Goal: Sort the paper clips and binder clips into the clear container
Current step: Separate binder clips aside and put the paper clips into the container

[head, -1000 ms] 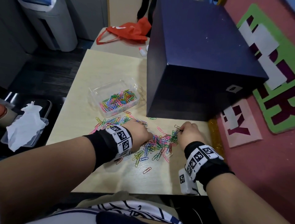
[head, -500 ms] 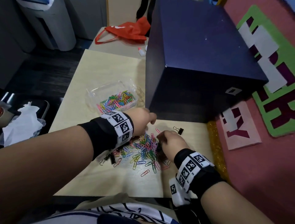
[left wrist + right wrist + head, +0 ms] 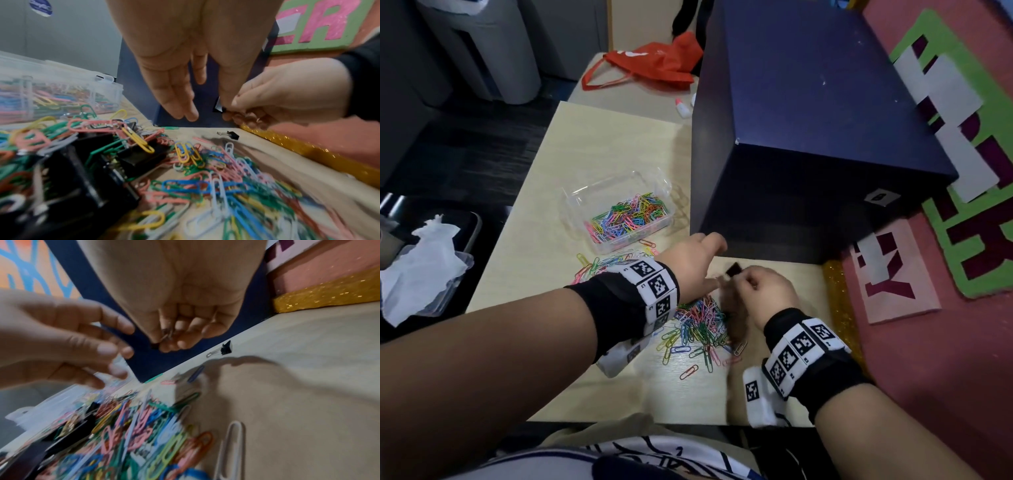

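Observation:
The clear container point(image 3: 616, 181) holds several coloured paper clips and stands left of the dark box. A pile of paper clips point(image 3: 698, 322) lies on the table below both hands, with black binder clips point(image 3: 82, 170) mixed in on its left side. My right hand point(image 3: 743, 281) hovers above the pile and pinches a small black binder clip point(image 3: 732, 270) in curled fingers point(image 3: 172, 340). My left hand point(image 3: 695, 260) hangs just left of it, fingers point(image 3: 185, 104) straight, thumb close against the held clip point(image 3: 218, 105). Another small binder clip point(image 3: 224, 348) lies alone near the box.
A big dark blue box point(image 3: 808, 137) fills the table's right rear. A gold glitter strip point(image 3: 839, 308) borders the table's right edge beside a pink board. A red bag point(image 3: 654, 65) and glue bottles point(image 3: 683, 108) lie behind. A tray with white tissue point(image 3: 421, 267) sits off the left.
My right hand rose out of the pile with a black binder clip and came up beside my left hand. The left hand barely shifted and spread its fingers.

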`<state>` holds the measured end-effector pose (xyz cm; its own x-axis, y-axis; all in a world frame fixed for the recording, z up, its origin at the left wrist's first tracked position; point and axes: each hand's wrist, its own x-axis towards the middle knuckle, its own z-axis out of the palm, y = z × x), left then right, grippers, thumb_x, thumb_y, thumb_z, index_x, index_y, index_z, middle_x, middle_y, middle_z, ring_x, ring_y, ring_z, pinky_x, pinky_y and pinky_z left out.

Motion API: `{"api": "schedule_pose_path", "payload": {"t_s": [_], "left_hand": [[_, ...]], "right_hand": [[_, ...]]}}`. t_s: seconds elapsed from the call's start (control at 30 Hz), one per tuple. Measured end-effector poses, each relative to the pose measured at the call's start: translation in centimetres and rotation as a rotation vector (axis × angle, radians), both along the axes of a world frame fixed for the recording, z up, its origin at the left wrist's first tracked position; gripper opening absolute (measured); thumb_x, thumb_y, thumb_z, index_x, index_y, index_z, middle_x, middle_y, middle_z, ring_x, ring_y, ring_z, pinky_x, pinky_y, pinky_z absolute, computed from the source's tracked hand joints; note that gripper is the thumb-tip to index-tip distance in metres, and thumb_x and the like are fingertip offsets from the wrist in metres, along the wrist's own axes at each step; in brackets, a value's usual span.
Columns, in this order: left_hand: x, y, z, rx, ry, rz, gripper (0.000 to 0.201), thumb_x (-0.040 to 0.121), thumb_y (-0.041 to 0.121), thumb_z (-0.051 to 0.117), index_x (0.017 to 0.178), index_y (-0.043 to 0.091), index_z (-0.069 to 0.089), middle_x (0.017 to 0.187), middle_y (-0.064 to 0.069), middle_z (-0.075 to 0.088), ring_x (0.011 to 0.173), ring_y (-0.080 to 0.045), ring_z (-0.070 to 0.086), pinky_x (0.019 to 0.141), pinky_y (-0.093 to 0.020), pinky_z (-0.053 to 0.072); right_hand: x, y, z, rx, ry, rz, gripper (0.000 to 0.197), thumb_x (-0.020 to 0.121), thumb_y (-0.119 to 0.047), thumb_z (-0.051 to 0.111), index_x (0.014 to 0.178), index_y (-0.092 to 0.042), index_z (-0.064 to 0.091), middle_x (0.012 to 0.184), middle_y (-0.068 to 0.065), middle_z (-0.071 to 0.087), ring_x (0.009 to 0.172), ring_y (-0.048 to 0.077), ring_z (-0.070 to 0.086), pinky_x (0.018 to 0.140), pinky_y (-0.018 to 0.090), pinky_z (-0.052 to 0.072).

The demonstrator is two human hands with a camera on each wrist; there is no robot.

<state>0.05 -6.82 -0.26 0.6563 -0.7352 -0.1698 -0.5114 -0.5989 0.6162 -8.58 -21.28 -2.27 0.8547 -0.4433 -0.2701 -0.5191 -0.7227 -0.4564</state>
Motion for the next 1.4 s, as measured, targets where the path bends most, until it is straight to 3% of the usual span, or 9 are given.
{"api": "schedule_pose_path", "payload": {"t_s": [0.07, 0.13, 0.23, 0.43, 0.57, 0.67, 0.87, 1.1, 1.4], "left_hand": [[-0.3, 0.1, -0.3, 0.171, -0.068, -0.094, 0.054, 0.081, 0.022, 0.068, 0.129, 0.019, 0.044, 0.122, -0.005, 0.049, 0.106, -0.023, 0.058, 0.088, -0.031, 0.048], [-0.8, 0.3, -0.9, 0.371, -0.142, -0.263, 0.061, 0.078, 0.030, 0.072, 0.130, 0.017, 0.045, 0.122, -0.007, 0.047, 0.111, -0.027, 0.054, 0.092, -0.037, 0.048], [-1.4, 0.8, -2.0, 0.572, -0.228, -0.419, 0.076, 0.065, 0.038, 0.082, 0.126, 0.014, 0.045, 0.118, -0.010, 0.046, 0.110, -0.031, 0.047, 0.093, -0.044, 0.047], [-0.9, 0.9, -2.0, 0.593, -0.212, -0.365, 0.043, 0.083, 0.009, 0.062, 0.123, 0.010, 0.048, 0.118, -0.012, 0.046, 0.114, -0.033, 0.049, 0.086, -0.040, 0.047], [-0.4, 0.9, -2.0, 0.595, -0.207, -0.360, 0.034, 0.086, 0.008, 0.057, 0.119, 0.010, 0.051, 0.115, -0.012, 0.051, 0.107, -0.032, 0.056, 0.077, -0.036, 0.045], [-0.4, 1.1, -2.0, 0.583, -0.211, -0.374, 0.031, 0.089, 0.011, 0.057, 0.119, 0.011, 0.053, 0.113, -0.011, 0.053, 0.104, -0.031, 0.058, 0.078, -0.035, 0.046], [-0.4, 1.8, -2.1, 0.552, -0.268, -0.401, 0.018, 0.091, 0.009, 0.049, 0.108, 0.007, 0.056, 0.104, -0.013, 0.054, 0.095, -0.032, 0.058, 0.069, -0.034, 0.040], [0.1, 2.3, -1.2, 0.447, -0.278, -0.338, 0.020, 0.093, 0.019, 0.050, 0.107, 0.009, 0.060, 0.104, -0.012, 0.059, 0.096, -0.031, 0.059, 0.077, -0.037, 0.047], [2.9, 4.3, 1.2, 0.276, -0.323, -0.188, 0.026, 0.093, 0.027, 0.054, 0.114, 0.013, 0.062, 0.110, -0.008, 0.064, 0.104, -0.026, 0.059, 0.087, -0.035, 0.047]], "right_hand": [[0.2, -0.8, 0.2, -0.011, 0.043, -0.176, 0.029, 0.094, -0.037, 0.050, 0.111, -0.018, 0.062, 0.111, 0.008, 0.063, 0.089, 0.023, 0.058, 0.073, 0.025, 0.039], [0.1, -1.0, 0.6, -0.005, 0.177, -0.276, 0.045, 0.090, -0.040, 0.056, 0.126, -0.013, 0.050, 0.125, 0.010, 0.055, 0.107, 0.028, 0.057, 0.080, 0.028, 0.040], [-0.1, -0.1, 0.7, -0.072, 0.452, -0.160, 0.070, 0.082, -0.042, 0.063, 0.136, -0.007, 0.034, 0.132, 0.013, 0.046, 0.118, 0.030, 0.052, 0.092, 0.033, 0.044], [-1.6, 3.0, 0.7, -0.033, 0.619, 0.103, 0.098, 0.056, -0.043, 0.087, 0.130, -0.020, 0.027, 0.124, 0.007, 0.038, 0.110, 0.028, 0.053, 0.090, 0.040, 0.052], [-2.0, 4.5, -0.2, 0.014, 0.466, 0.160, 0.102, 0.056, -0.038, 0.088, 0.133, -0.026, 0.024, 0.125, 0.007, 0.027, 0.105, 0.029, 0.058, 0.094, 0.038, 0.050], [-2.0, 4.8, -0.7, 0.057, 0.325, 0.224, 0.087, 0.067, -0.037, 0.081, 0.136, -0.032, 0.027, 0.123, 0.003, 0.024, 0.104, 0.028, 0.057, 0.098, 0.033, 0.046], [-1.8, 5.2, -1.2, -0.015, 0.188, 0.224, 0.033, 0.087, -0.026, 0.057, 0.119, -0.021, 0.051, 0.116, 0.007, 0.038, 0.093, 0.032, 0.058, 0.088, 0.035, 0.049], [-0.2, 4.5, -0.8, -0.063, 0.211, 0.158, 0.037, 0.086, -0.008, 0.051, 0.122, -0.018, 0.056, 0.117, 0.010, 0.050, 0.105, 0.030, 0.056, 0.089, 0.026, 0.041], [2.4, 4.7, 2.4, -0.148, 0.233, 0.149, 0.031, 0.088, -0.015, 0.056, 0.118, -0.020, 0.060, 0.120, 0.008, 0.056, 0.110, 0.026, 0.055, 0.086, 0.025, 0.042]]}}
